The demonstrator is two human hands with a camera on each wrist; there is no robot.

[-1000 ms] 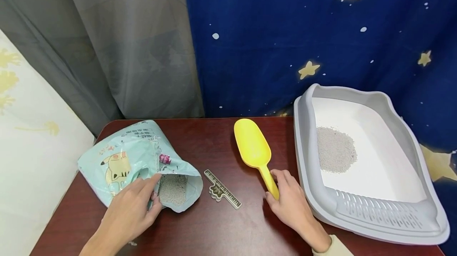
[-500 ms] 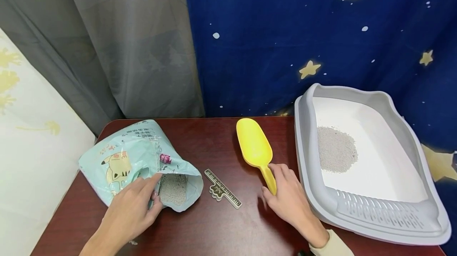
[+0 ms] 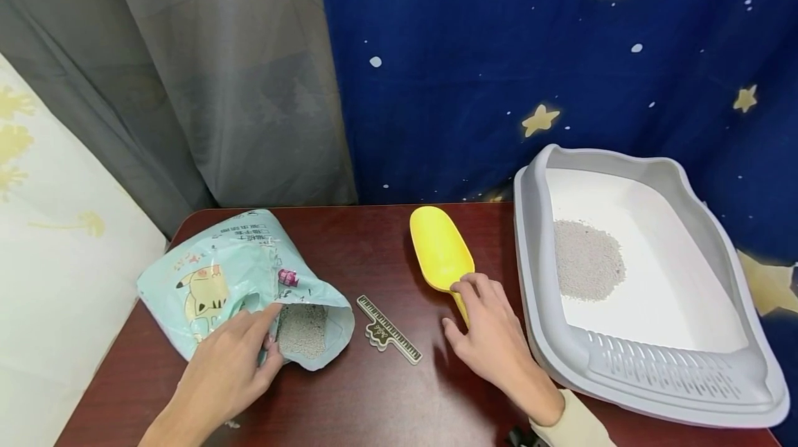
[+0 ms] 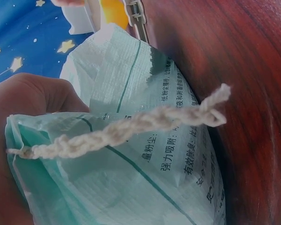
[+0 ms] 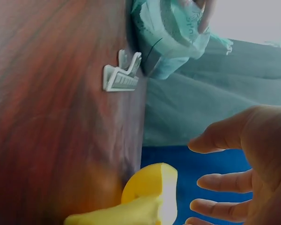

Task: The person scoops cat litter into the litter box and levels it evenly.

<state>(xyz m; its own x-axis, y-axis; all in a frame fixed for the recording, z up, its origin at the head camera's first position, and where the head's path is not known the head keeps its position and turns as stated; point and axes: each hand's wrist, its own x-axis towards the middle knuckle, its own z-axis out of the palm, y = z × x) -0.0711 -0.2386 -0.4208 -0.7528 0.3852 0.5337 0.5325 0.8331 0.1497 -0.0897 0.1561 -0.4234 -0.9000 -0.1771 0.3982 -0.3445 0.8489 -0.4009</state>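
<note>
A pale blue bag of cat litter [image 3: 206, 246] lies on its side, its mouth facing right with grey litter [image 3: 302, 330] inside. At that mouth, my left hand [image 3: 227, 364] grips the upper edge; the braided cord [image 4: 117, 131] of the bag crosses the left wrist view. A yellow scoop [image 3: 439, 246] rests on the table with its handle toward me. My right hand [image 3: 495, 336] hovers over this handle, covering part of it in the head view. Seen from the right wrist, its fingers [image 5: 222, 210] are spread and apart from the scoop.
A long clip with a piano-key pattern [image 3: 389, 329] lies between bag and scoop. To the right stands a grey litter box [image 3: 661, 281] with a patch of litter [image 3: 586, 260] on its white floor. Curtains [image 3: 430, 114] hang behind the dark red table [image 3: 368, 253].
My right hand has moved left and farther up along the scoop's handle. The scoop shifted slightly right, then back left. My left hand and the bag stay in place.
</note>
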